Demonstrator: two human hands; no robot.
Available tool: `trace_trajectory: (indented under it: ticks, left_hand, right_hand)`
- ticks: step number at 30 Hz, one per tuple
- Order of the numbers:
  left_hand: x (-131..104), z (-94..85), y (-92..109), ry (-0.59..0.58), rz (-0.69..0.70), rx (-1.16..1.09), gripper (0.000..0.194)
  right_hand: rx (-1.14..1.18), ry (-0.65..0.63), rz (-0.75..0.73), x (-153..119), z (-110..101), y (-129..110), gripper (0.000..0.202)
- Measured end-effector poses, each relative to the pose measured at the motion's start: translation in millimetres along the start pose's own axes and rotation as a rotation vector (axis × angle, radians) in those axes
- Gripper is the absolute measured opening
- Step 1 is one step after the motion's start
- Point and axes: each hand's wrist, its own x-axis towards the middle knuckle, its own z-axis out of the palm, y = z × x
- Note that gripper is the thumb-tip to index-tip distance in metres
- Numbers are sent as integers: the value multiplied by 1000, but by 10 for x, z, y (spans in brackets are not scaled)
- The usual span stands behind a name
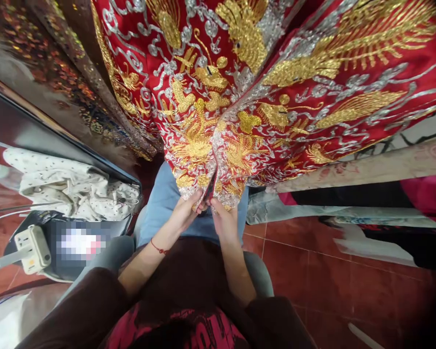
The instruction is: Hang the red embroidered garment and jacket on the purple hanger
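A red garment [210,77] with dense gold and silver embroidery hangs down over my lap, its two front edges meeting along a silver-trimmed line. My left hand [189,208], with a red string bracelet on the wrist, pinches the lower left corner of the opening. Close beside it, my right hand [223,215] grips the lower right corner, thumb on top of the cloth. A small dark gap shows between the two edges just above my fingers. The fingertips under the fabric are hidden.
At the left, a dark tray or seat [116,228] bears a spotted white cloth [80,184] and a white power strip [32,249]. Sequined brown fabric [58,72] hangs upper left. More hanging fabrics [349,169] line the right, above red floor tiles [327,261].
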Motion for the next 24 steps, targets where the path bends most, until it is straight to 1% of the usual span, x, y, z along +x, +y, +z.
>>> trace_trajectory:
  ticks: [4, 7, 10, 12, 13, 15, 16, 18, 21, 24]
  left_hand:
    - [-6, 16, -60, 86, 14, 20, 53]
    - [-10, 55, -56, 113, 27, -2, 52]
    - [-25, 182, -10, 115, 94, 7, 43]
    - [-31, 300, 20, 153, 184, 0, 32]
    - [-33, 361, 30, 185, 230, -7, 29]
    - [-42, 465, 35, 233, 290, -19, 34]
    - [-50, 504, 30, 234, 296, -25, 37]
    - [-74, 545, 9, 189, 284, -44, 42]
    - [-117, 528, -34, 127, 260, -74, 50]
    - [-141, 458, -79, 135, 246, -65, 59]
  right_hand:
    - [32, 70, -10, -65, 83, 61, 45]
    - [67, 115, -29, -128, 128, 92, 54]
    - [76, 128, -48, -191, 156, 80, 54]
    - [64, 141, -82, -228, 177, 50, 52]
    - [57, 153, -102, -245, 190, 30, 53]
    - [49, 182, -135, -277, 226, -16, 59]
    - [52, 196, -147, -292, 247, -41, 62]
    - [81, 217, -167, -316, 288, -88, 64]
    - [134, 236, -184, -332, 334, -135, 60]
    - [116, 247, -164, -325, 355, -134, 55]
